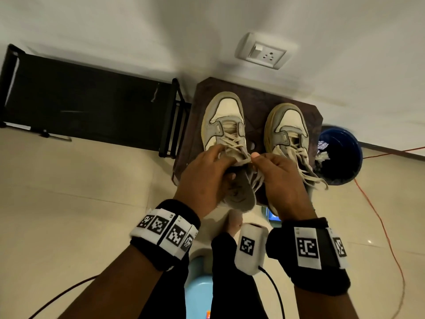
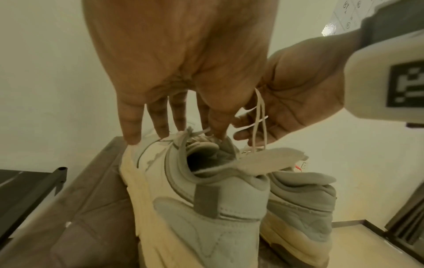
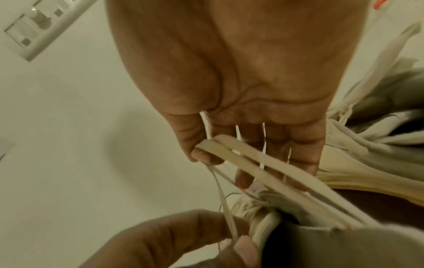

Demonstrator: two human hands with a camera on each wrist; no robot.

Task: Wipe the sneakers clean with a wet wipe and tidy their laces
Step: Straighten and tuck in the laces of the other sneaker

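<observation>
Both forearms reach forward and down, side by side, each wrist wrapped in a black band set with white coded markers. The left hand (image 1: 204, 178) is turned back-up, its fingers (image 2: 130, 125) stretched forward and downward, the index and thumb drawn together, pinching a flat cream shoelace (image 3: 223, 204). The right hand (image 1: 279, 178) sits just beside it, also back-up, its thumb (image 3: 195, 143) and forefinger closed on a doubled loop of the same lace, the other fingers loosely extended.

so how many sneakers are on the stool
2. Left sneaker lies under both hands, its laces pinched by left hand and right hand; right sneaker sits beside it, near the bin.
</observation>
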